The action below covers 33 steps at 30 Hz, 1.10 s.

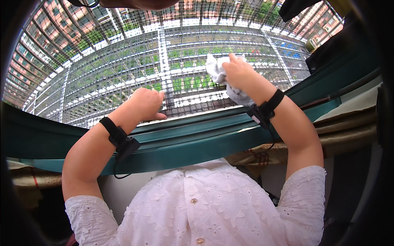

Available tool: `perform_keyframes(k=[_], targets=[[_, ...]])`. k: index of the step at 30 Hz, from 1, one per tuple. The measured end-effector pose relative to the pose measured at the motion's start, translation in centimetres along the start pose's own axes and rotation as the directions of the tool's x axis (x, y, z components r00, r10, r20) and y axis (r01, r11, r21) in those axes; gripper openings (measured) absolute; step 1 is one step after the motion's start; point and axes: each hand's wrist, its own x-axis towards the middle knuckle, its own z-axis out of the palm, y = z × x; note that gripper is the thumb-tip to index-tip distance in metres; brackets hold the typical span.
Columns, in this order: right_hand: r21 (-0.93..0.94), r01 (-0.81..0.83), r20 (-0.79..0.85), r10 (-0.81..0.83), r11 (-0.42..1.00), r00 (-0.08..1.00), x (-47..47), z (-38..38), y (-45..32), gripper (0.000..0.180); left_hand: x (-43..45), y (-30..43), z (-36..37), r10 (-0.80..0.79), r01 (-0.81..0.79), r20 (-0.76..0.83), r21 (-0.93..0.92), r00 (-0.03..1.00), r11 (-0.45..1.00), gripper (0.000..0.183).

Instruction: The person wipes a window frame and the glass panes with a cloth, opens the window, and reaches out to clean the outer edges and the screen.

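Note:
A crumpled white and grey cloth (pixel 218 69) is gripped in my right hand (pixel 240 73), out over the metal window grille (pixel 164 66). Part of the cloth hangs below the hand towards the window frame. My left hand (pixel 147 104) is just beyond the green window frame (pixel 190 138), its fingers curled down and the thumb pointing right. Something small and greyish shows between those fingers and thumb, too little of it to name. What the left fingertips touch is hidden.
Black mesh (pixel 197 106) lies over the grille's bars. Brownish-gold fabric (pixel 347 135) runs along the inner side of the frame. A dark object (pixel 335 46) stands at upper right beside a small can-like item (pixel 311 45). Thin cables hang from both wrist straps.

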Motion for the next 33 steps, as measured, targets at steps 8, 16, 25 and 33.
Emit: perform_keyframes(k=[8,16,25,33], targets=[[-0.001,0.244,0.206,-0.238,0.97,0.949,-3.1,1.2,-2.8,0.102,0.2,0.5,-0.1,0.014,-0.013,0.042,-0.008,0.999,1.0,0.081],[-0.041,0.264,0.277,-0.243,0.964,0.93,-1.2,2.0,-2.1,0.098,0.8,-2.0,-1.4,-0.075,0.079,0.043,-0.102,0.996,0.992,0.066],[-0.176,0.26,0.326,-0.193,0.949,0.925,0.6,2.2,-4.3,0.086,0.3,0.8,1.3,-0.041,0.039,-0.05,-0.032,0.998,0.999,0.1],[-0.173,0.236,0.362,-0.161,0.956,0.918,1.2,1.9,-4.0,0.096,0.6,-0.8,0.9,-0.018,0.015,-0.025,-0.143,1.0,0.99,0.083]])
